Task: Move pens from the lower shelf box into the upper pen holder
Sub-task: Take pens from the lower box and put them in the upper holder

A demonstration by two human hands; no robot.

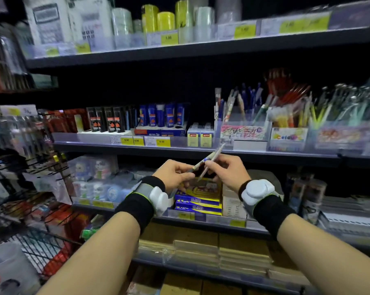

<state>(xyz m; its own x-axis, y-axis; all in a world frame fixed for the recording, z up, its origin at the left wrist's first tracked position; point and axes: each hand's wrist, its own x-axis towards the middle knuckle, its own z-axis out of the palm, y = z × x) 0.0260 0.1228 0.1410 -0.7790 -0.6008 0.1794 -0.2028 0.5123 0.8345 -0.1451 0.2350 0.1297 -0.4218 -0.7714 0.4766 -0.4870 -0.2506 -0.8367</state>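
**Two pens held between both hands in front of the stationery shelves**

The dark shelving unit (201, 51) fills the view, its tiers stacked with stock. On the middle tier, at about two o'clock from the hands, stands the clear pen holder (242, 126), already crowded with upright pens and sitting beside other holders further right. On the lower tier, just below the hands at six o'clock, is the colourful box (203, 187), resting on blue cartons (198, 204).

Both forearms reach in from the bottom edge, each with a black wrist band carrying a white device. The left hand (175, 174) pinches the lower end of one pen. The right hand (227, 170) is closed round the two pens (209, 159), which cross and point up toward one o'clock, their tips near the middle tier's front edge.
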